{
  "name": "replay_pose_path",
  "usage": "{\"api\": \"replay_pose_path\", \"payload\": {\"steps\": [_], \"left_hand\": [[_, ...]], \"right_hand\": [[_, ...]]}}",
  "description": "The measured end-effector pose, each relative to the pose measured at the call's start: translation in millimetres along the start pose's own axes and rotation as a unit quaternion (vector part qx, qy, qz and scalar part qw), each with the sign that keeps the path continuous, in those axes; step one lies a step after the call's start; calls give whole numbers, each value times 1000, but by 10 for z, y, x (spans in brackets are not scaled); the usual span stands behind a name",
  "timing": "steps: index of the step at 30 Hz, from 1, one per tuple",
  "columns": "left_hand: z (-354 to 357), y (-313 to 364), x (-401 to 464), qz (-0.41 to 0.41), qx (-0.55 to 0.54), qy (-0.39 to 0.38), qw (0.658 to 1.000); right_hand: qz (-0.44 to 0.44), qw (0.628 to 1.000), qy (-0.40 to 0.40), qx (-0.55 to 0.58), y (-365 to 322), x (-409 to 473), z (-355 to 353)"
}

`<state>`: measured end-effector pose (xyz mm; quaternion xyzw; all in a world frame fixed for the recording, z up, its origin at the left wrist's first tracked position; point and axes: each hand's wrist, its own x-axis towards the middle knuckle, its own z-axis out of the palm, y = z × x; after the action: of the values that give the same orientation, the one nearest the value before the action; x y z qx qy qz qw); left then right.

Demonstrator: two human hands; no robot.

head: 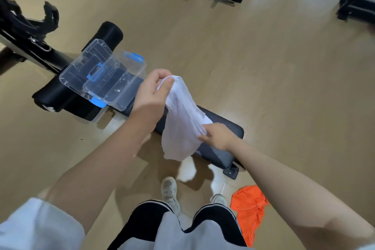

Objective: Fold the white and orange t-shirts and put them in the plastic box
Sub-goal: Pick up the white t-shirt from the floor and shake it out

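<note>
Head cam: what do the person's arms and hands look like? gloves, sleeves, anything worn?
Both hands are bare: no gloves, and no rings, watch or bands visible on the left hand or right hand. Forearms are uncovered. A short, loose, light grey-white sleeve shows at the left upper arm; the right one only peeks in at the frame's bottom corner. No markings visible on the sleeve.

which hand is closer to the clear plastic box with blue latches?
Left. The left hand grips the top of the white t-shirt right beside the clear plastic box; the right hand grips the shirt lower down, farther along the black padded bench.
</note>
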<state>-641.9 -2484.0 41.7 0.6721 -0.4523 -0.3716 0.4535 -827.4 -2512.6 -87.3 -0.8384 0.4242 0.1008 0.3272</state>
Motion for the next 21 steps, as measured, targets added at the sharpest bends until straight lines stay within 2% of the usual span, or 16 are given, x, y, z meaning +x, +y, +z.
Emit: {"api": "replay_pose_path", "payload": {"steps": [2, 4, 5, 6, 8, 9, 11, 13, 17, 19, 21], "left_hand": [[61, -46, -51, -107, -148, 14, 983], [98, -52, -105, -201, -282, 55, 937], [110, -78, -143, -223, -292, 55, 928], [127, -101, -196, -232, -258, 29, 937], [216, -145, -310, -228, -102, -60, 966], [290, -157, -361, -219, -21, -101, 970], [470, -147, -436, -196, 78, -154, 965], [647, -106, -476, -168, 87, -196, 962], [970, -99, -549, -86, 120, -299, 943], [1110, -80, -625, -51, 134, -287, 947], [1185, -90, -679, -32, 130, -243, 961]], "right_hand": [[11, 987, -27, -157, 193, -136, -24], [41, 968, -31, -246, 344, -320, -144], [57, 959, -25, -278, 428, -399, -194], [58, 949, 7, -308, 498, -473, -258], [35, 927, 117, -355, 565, -615, -386], [2, 920, 176, -351, 584, -668, -430], [-99, 914, 283, -274, 581, -762, -492], [-186, 902, 347, -176, 476, -826, -573], [-243, 910, 327, -72, 260, -915, -692], [-227, 929, 291, -22, 231, -995, -732], [-204, 948, 239, 46, 256, -1131, -750]]}}
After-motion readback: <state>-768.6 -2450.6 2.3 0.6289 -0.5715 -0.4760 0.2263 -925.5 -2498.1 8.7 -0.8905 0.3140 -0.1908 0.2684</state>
